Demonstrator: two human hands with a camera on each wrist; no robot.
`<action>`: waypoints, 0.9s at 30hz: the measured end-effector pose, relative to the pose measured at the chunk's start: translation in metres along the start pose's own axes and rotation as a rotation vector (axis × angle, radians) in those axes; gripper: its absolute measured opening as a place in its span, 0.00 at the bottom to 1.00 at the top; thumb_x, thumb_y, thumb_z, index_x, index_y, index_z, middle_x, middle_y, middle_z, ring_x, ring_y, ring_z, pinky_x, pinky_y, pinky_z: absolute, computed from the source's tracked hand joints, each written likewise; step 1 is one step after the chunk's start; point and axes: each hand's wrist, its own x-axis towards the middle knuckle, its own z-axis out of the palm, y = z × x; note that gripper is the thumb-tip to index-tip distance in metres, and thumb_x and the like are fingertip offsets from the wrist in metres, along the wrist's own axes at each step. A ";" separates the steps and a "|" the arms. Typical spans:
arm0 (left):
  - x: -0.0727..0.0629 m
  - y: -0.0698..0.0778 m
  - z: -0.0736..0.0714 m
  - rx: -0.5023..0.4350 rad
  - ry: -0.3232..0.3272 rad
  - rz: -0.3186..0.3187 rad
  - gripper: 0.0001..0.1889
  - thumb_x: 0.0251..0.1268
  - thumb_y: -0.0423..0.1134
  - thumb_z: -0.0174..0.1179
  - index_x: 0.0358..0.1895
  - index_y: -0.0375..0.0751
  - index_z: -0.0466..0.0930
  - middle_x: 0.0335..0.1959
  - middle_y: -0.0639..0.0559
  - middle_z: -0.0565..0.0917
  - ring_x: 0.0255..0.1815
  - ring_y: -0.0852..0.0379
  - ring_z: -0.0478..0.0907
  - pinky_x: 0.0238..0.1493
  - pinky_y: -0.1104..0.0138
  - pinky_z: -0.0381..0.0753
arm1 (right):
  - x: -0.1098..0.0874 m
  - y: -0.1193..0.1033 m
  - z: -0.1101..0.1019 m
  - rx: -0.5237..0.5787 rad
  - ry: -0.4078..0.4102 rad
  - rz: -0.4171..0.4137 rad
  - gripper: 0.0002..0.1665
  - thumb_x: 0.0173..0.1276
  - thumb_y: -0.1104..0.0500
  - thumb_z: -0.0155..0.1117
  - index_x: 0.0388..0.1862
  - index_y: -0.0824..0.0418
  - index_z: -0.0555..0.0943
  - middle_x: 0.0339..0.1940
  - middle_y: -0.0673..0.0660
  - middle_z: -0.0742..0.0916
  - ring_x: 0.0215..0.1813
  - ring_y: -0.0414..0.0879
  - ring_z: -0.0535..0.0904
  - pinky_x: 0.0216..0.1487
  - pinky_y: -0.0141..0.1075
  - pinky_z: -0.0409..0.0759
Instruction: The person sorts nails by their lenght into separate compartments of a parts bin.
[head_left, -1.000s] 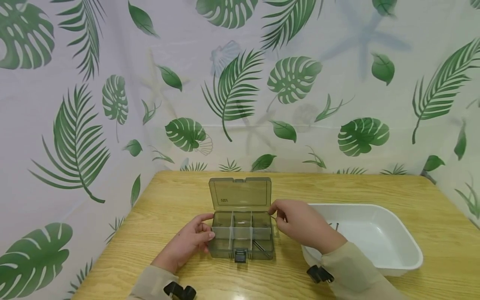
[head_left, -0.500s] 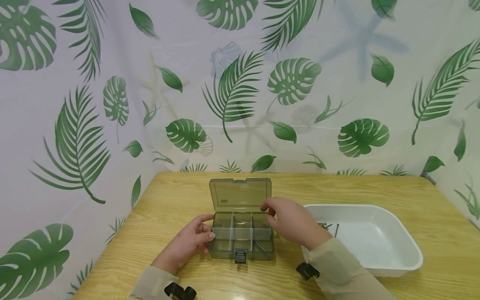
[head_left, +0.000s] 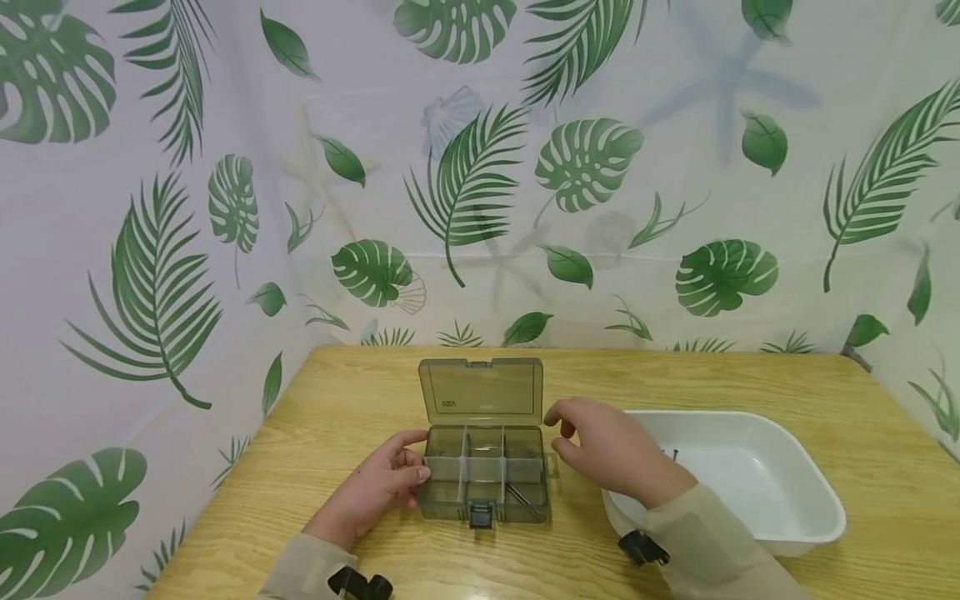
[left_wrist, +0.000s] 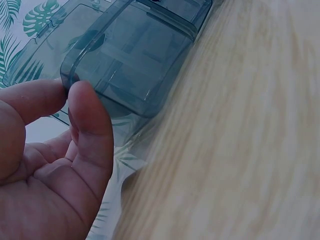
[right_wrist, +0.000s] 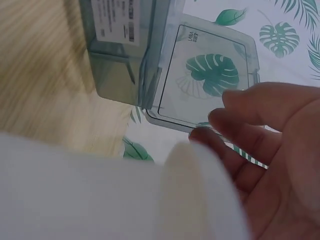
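Observation:
A translucent grey compartment box (head_left: 482, 475) lies on the table, its lid (head_left: 482, 392) raised at the back. Dividers split it into several cells, and long thin metal pieces (head_left: 522, 500), like nails or screws, lean in the front right one. My left hand (head_left: 381, 477) holds the box's left end, thumb and index finger at its corner in the left wrist view. Just right of the box, my right hand (head_left: 611, 446) hovers with fingers loosely bent and nothing between them. In the right wrist view, this hand's fingertips (right_wrist: 232, 100) overlap the lid, apart from each other.
A white tray (head_left: 795, 450) stands to the right, partly behind my right forearm. Inside it, small dark metal pieces (head_left: 674, 455) show beside the wrist. The wooden table (head_left: 360, 375) ends at a leaf-patterned curtain (head_left: 480, 208) behind.
My right hand moved left over the box's back right cell, then drew back to the right with its fingers apart. My left hand has stayed on the box.

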 end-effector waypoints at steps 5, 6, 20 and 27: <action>0.000 -0.001 0.000 -0.003 0.004 0.001 0.35 0.75 0.37 0.60 0.79 0.39 0.55 0.43 0.44 0.73 0.31 0.54 0.72 0.32 0.63 0.81 | -0.007 0.009 -0.004 -0.014 -0.007 0.017 0.13 0.70 0.57 0.67 0.53 0.53 0.83 0.40 0.48 0.84 0.40 0.43 0.79 0.39 0.42 0.79; -0.001 -0.001 0.001 -0.003 0.004 0.003 0.35 0.75 0.37 0.60 0.79 0.39 0.55 0.43 0.44 0.73 0.31 0.54 0.72 0.32 0.63 0.81 | -0.008 0.011 -0.005 -0.015 -0.009 0.017 0.13 0.70 0.57 0.67 0.53 0.53 0.83 0.41 0.48 0.84 0.40 0.44 0.80 0.39 0.43 0.79; 0.000 -0.002 -0.001 -0.009 -0.004 0.002 0.35 0.76 0.37 0.60 0.79 0.39 0.54 0.44 0.44 0.73 0.31 0.55 0.73 0.32 0.63 0.81 | -0.041 0.048 -0.019 -0.023 -0.048 0.070 0.18 0.71 0.52 0.67 0.58 0.51 0.82 0.48 0.49 0.82 0.49 0.49 0.82 0.44 0.47 0.82; 0.001 -0.003 -0.002 -0.012 -0.004 0.008 0.33 0.76 0.36 0.59 0.79 0.39 0.55 0.43 0.44 0.73 0.33 0.53 0.72 0.32 0.63 0.81 | -0.059 0.084 -0.021 -0.052 -0.059 0.080 0.21 0.68 0.54 0.69 0.59 0.56 0.82 0.52 0.53 0.83 0.55 0.54 0.81 0.50 0.53 0.80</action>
